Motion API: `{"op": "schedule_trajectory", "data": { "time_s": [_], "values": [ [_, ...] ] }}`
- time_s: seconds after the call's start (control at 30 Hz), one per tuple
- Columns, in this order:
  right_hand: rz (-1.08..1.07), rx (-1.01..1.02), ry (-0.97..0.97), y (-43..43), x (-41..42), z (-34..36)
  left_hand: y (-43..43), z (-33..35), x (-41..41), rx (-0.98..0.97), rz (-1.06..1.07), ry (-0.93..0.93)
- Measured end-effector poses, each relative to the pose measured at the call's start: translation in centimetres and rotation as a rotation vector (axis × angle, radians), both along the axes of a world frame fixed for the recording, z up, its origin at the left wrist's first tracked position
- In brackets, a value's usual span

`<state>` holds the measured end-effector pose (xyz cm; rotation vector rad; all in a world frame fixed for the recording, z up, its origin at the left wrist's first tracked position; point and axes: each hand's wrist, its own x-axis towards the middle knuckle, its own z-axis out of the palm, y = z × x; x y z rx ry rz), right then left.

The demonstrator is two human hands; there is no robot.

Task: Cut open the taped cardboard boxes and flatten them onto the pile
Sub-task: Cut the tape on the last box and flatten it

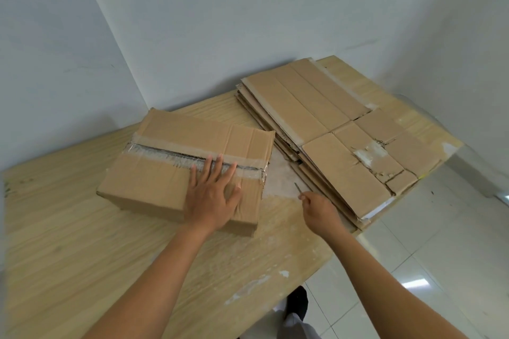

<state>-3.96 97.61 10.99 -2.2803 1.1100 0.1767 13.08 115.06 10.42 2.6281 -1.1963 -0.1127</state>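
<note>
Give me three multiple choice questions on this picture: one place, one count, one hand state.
1. Where is the pile of flattened brown cardboard? A. On the taped brown cardboard box. B. Right of it, on the light wooden table. C. Under it.
2. How many unflattened boxes are there? A. One. B. Two. C. Three.
3. What is the left hand doing? A. Pinching the thin metal blade. B. Lying flat on the box. C. Lifting the pile.
B, the pile lies beside the box's right end; A, only one box keeps its shape; B, it rests open on the box top; the right hand pinches the blade.
</note>
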Motion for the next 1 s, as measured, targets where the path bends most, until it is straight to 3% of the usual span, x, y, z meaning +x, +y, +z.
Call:
{"op": "schedule_trajectory", "data": {
  "time_s": [0.5,0.67,0.77,0.83,1.0],
  "values": [
    [0.068,-0.262,-0.016,-3.7,1.1,-3.2,-0.2,-0.3,0.2,-0.016,0.015,0.002],
    [0.075,-0.263,-0.464,-5.5,5.6,-0.1,-0.2,-0.2,-0.5,-0.121,0.06,-0.046],
    [0.234,-0.31,-0.665,-5.9,10.7,3.0,0.0,-0.3,-1.4,-0.143,0.254,-0.069],
    [0.378,-0.288,-0.627,-5.8,14.3,3.9,0.0,-0.2,-2.2,-0.107,0.422,-0.048],
    [0.75,-0.176,-0.224,-4.6,18.8,3.1,0.2,0.4,-3.1,-0.05,0.67,0.239]
  ]
}}
